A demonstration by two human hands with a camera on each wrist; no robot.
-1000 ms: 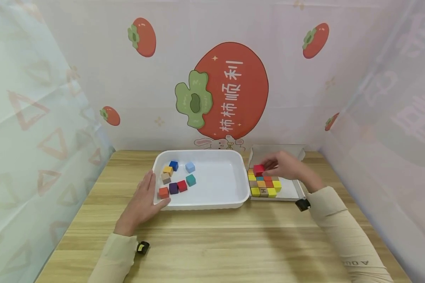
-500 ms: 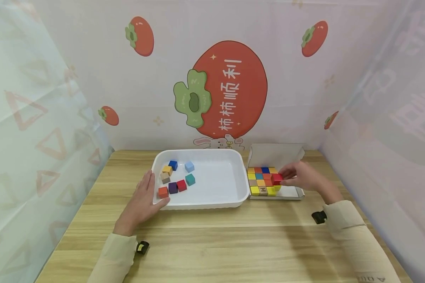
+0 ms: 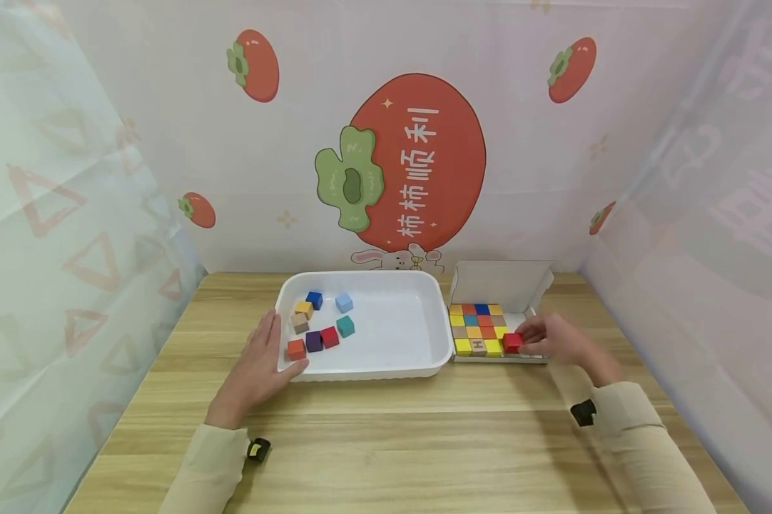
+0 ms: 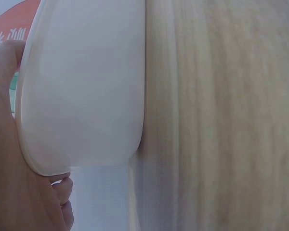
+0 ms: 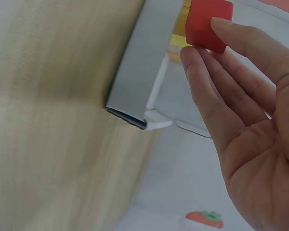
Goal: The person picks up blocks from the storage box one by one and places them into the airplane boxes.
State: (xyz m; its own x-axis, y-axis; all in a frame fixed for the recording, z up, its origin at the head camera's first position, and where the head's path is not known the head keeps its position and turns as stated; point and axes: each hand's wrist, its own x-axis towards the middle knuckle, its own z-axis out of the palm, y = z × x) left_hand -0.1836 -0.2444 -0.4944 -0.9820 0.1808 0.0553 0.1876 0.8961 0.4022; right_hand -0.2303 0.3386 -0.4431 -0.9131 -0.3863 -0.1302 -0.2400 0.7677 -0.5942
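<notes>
My right hand pinches a red cube with thumb and fingers at the front right end of the cube grid inside the open cardboard box. The cube sits low in the box's front row, beside a yellow cube. My left hand rests flat against the left wall of the white tray, thumb on its front corner rim. Several loose coloured cubes lie in the tray's left half.
Tray and box stand side by side on a wooden table. Printed backdrop walls close in the back and both sides. The box's lid flap stands upright at the rear. Small black wrist mounts sit on both sleeves.
My right hand carried the red cube from above the box's back left, rightward and toward me, down to the front right of the grid. The left hand stayed still.
</notes>
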